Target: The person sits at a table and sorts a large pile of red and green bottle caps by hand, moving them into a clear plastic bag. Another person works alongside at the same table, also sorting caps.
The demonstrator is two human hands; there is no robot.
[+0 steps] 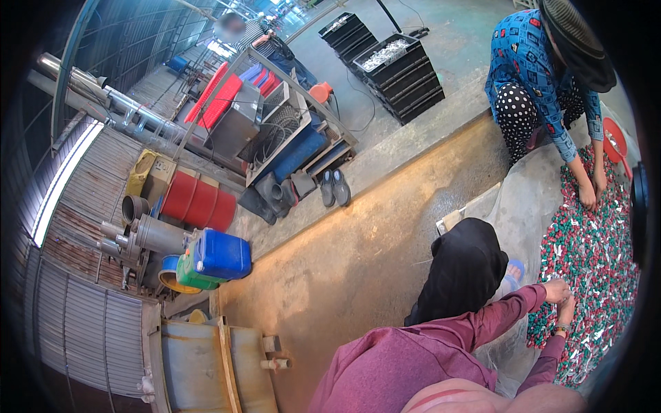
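Observation:
My left hand (557,291) and my right hand (566,311), coming from maroon sleeves, meet over the near left part of a wide spread of small red, green and white pieces (591,255). The fingers of both look pinched together. Whatever they hold is too small to make out. Beneath the pieces lies a greyish plastic sheet (527,199). Across the spread, a co-worker (527,62) in a blue patterned top and dotted trousers crouches with both hands down in the pieces. A red plastic scoop or basket (615,146) lies beside that person.
My black-clad knee (465,268) and a foot in a blue sandal (513,270) are left of the sheet. Stacked black crates (403,79) stand beyond a low concrete ledge (385,175). Shoes (335,187), a blue jerrycan (222,253) and a red drum (200,201) stand further left.

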